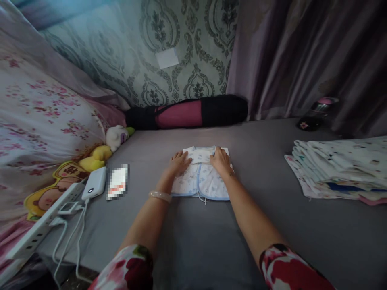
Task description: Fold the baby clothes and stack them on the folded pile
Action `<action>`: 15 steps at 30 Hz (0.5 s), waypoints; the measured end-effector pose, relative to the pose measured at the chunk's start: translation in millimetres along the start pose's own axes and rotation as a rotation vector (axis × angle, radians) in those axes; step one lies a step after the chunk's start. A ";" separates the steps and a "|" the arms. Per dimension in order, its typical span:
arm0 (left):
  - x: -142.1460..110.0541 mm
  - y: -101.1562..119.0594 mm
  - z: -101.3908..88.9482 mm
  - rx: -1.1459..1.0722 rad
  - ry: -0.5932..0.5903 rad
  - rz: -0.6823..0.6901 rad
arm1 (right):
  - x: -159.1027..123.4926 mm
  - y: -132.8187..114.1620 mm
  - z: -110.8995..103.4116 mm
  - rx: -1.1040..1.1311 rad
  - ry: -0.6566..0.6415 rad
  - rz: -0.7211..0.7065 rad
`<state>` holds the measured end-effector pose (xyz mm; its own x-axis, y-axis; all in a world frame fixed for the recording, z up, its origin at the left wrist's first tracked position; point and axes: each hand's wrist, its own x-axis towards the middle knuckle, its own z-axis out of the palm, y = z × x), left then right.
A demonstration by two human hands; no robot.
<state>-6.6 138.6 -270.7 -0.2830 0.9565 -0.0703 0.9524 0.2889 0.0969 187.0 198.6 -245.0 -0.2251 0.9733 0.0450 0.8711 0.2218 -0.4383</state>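
Note:
A small white baby shirt [211,181] with a pale blue print and blue edging lies spread on the grey sheet in front of me. Part of it is folded across the top, and thin ties stick out at its lower edge. My left hand [179,163] rests flat on the shirt's left side, fingers spread, a pale bangle on that wrist. At the upper right of the shirt, my right hand [221,160] has its fingers bent around the folded cloth, the thumb pointing inward. The cloth beneath both palms is hidden.
To the right is a stack of folded printed cloths [341,169]. Leftward lie a white power bank [94,183], a power strip [45,217] with cables, a blurred card [117,182] and plush toys [116,137]. A black and pink roll [184,114] lies along the wall.

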 end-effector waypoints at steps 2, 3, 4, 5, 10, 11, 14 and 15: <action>-2.4 6.7 -7.1 0.067 0.076 0.033 | -1.9 -2.1 1.9 -0.034 0.080 -0.062; -4.1 12.3 -9.3 0.093 0.135 0.057 | -2.9 -3.6 4.1 -0.046 0.108 -0.123; -5.7 18.7 -10.1 0.107 0.191 0.092 | -3.9 -5.1 7.4 -0.055 0.121 -0.197; -7.1 25.2 -9.4 0.107 0.232 0.137 | -4.9 -6.5 11.5 -0.061 0.116 -0.274; -7.2 41.4 9.4 0.061 0.200 0.277 | -9.8 -7.7 34.7 -0.097 -0.002 -0.375; -6.4 40.9 13.5 0.057 0.185 0.270 | -10.4 -6.7 37.6 -0.101 -0.023 -0.364; -4.8 37.6 20.2 0.057 0.157 0.254 | -11.1 -3.8 41.3 -0.109 -0.049 -0.354; -4.3 37.0 20.3 0.059 0.147 0.255 | -10.9 -3.2 41.3 -0.111 -0.051 -0.355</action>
<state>32.1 144.3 -286.9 -0.0432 0.9946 0.0941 0.9986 0.0401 0.0346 168.6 184.9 -281.2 -0.5409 0.8309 0.1304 0.7761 0.5528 -0.3035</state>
